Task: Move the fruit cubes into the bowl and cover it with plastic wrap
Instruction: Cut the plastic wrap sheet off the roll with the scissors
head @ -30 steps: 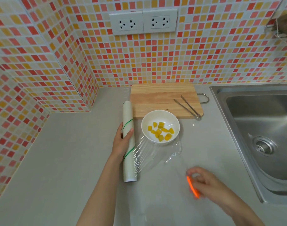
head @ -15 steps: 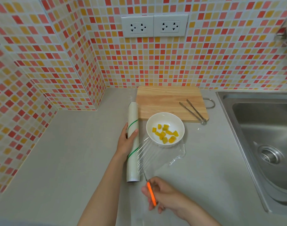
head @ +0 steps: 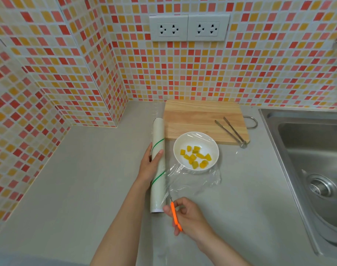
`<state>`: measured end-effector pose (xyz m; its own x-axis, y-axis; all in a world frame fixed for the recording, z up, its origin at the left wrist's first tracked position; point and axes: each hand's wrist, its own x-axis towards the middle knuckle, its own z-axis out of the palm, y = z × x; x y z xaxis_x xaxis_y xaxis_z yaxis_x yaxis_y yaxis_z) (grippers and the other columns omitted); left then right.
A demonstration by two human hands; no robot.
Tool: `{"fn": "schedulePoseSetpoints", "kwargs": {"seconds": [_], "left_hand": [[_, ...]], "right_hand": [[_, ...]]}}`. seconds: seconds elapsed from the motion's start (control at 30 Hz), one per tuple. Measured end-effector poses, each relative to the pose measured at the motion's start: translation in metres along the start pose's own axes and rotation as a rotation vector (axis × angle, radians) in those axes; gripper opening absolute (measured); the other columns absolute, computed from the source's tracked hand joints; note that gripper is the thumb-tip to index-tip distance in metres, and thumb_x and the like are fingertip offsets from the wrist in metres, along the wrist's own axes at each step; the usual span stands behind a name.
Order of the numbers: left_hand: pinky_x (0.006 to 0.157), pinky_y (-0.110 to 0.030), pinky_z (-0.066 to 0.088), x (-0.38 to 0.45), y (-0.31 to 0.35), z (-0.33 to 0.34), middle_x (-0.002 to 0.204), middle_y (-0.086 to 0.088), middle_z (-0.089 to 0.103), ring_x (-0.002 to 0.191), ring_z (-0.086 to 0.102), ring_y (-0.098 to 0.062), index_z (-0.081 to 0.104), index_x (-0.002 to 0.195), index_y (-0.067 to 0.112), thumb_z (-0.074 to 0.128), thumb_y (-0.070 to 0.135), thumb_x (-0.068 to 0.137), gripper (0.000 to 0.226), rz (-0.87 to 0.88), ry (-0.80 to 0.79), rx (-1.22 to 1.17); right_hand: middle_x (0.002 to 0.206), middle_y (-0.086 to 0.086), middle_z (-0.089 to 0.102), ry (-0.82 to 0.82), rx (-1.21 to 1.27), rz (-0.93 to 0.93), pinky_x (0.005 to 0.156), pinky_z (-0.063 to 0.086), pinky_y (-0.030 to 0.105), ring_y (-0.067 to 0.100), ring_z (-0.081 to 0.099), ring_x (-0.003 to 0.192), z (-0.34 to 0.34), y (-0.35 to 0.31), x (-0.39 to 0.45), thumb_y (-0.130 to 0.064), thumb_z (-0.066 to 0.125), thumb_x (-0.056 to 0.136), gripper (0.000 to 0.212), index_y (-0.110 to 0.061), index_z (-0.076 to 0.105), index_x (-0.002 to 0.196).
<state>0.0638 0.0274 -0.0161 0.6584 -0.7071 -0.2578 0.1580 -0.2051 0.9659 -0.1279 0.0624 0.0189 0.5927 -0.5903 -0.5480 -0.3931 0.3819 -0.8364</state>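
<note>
Fruit cubes already in the white bowl, just in front of the cutting board; plastic wrap drawn loosely across. Cutting stage, by the look of it. Left hand clasped over the roll, pinning it. Right hand gripping orange scissors, tips at the film beside the roll. Next: snip along the roll, film kept taut. Tongs and sink well clear.

— Where are the fruit cubes?
— Yellow chunks, loose in the white bowl on the tabletop.
— And the plastic wrap?
— A clear crinkled sheet drawn over the bowl from the roll lying at its 9 o'clock, spilling toward 6 o'clock.
</note>
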Motion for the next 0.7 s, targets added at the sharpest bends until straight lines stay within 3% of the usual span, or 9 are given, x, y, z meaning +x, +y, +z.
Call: {"fn": "schedulePoseSetpoints", "kwargs": {"seconds": [0.13,0.23,0.33,0.47,0.7], "left_hand": [[0.095,-0.029,0.048,-0.002,0.002,0.0,0.134,0.002,0.057,0.115,0.059,-0.014,0.04,0.141,0.031,0.06,0.031,0.091,0.054,0.005,-0.004,-0.01],[0.097,-0.032,0.048,-0.002,0.003,0.0,0.132,0.001,0.058,0.114,0.059,-0.015,0.04,0.14,0.032,0.059,0.031,0.091,0.053,0.005,-0.008,-0.01],[0.094,-0.029,0.048,-0.002,0.004,0.0,0.129,0.003,0.059,0.112,0.06,-0.013,0.041,0.139,0.033,0.059,0.031,0.091,0.051,0.008,-0.013,-0.011],[0.081,-0.018,0.049,-0.005,0.005,-0.001,0.123,0.006,0.06,0.105,0.062,-0.006,0.042,0.139,0.033,0.06,0.031,0.091,0.051,0.001,-0.011,-0.035],[0.086,-0.022,0.05,-0.005,0.006,-0.002,0.125,0.002,0.061,0.108,0.062,-0.011,0.044,0.137,0.033,0.059,0.029,0.091,0.048,0.0,-0.013,-0.05]], "right_hand": [[0.056,-0.001,0.053,0.028,0.009,-0.011,0.045,0.04,0.018,0.012,0.052,0.038,0.007,0.001,0.005,-0.045,0.075,0.07,0.037,-0.019,0.052,0.081],[0.05,-0.004,0.053,0.047,0.025,-0.025,0.051,0.044,0.026,0.012,0.05,0.036,0.007,0.0,0.011,-0.043,0.076,0.069,0.035,-0.017,0.054,0.077],[0.045,-0.006,0.054,0.068,0.043,-0.041,0.042,0.041,0.018,0.013,0.049,0.036,0.008,-0.004,0.015,-0.043,0.076,0.069,0.037,-0.016,0.055,0.078],[0.058,0.001,0.055,0.078,0.007,-0.028,0.04,0.033,0.013,0.012,0.052,0.039,0.01,-0.011,0.02,-0.054,0.073,0.068,0.041,-0.02,0.055,0.083],[0.05,-0.001,0.055,0.11,0.042,-0.046,0.043,0.036,0.017,0.014,0.052,0.039,0.015,-0.015,0.031,-0.053,0.073,0.068,0.041,-0.018,0.056,0.08]]}}
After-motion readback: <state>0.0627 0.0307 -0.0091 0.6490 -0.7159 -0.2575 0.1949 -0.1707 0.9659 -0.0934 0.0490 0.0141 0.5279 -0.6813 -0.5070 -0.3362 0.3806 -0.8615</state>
